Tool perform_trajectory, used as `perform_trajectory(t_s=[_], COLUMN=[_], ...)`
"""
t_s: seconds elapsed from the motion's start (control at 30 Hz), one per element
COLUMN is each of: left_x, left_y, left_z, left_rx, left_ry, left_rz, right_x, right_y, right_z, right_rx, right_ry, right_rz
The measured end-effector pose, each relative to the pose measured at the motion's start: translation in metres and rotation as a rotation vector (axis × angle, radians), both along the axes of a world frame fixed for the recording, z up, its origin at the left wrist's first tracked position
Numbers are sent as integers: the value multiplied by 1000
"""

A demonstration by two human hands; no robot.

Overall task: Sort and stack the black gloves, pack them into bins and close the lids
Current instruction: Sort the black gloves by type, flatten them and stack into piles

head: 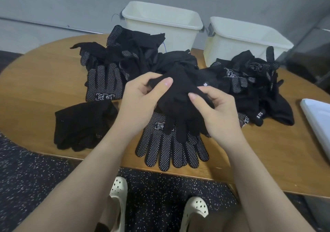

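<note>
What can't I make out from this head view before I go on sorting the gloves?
- Bins' contents: the left bin and right bin are seen from the side, so their floors are hidden.
- Held glove: left hand and right hand cover its edges.
- White lid-like piece: cut off by the right edge.
- Pile count: gloves overlap.

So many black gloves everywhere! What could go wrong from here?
Mix-ups seem likeliest: the plain glove gripped by the left hand and right hand hangs right over the dotted stack, so it could land there instead of on the plain stack. The dotted stack's fingertips reach the table edge, so a nudge might drop gloves to the floor. The back heap is tangled; pulling one could drag others.
</note>
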State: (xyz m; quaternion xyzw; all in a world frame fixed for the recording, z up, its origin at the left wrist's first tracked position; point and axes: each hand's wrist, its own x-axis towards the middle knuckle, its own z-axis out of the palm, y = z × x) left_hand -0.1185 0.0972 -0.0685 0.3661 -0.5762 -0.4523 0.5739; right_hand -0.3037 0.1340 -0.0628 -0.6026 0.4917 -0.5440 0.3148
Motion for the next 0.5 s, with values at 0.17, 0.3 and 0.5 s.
perform_trajectory(t_s=[0.17, 0.3, 0.5], left_x=[4, 4, 15], left_y=[4, 12, 25], left_z=[3, 7, 4], left_rx=[75, 38, 64], left_ry=[-67, -18, 10], left_rz=[-131, -118, -87], right_x=[1, 3, 3], right_y=[-1, 3, 24], right_z=[3, 4, 10], right_rx=[24, 82, 214], right_ry=[-176, -244, -294], right_rz=[-15, 48, 244])
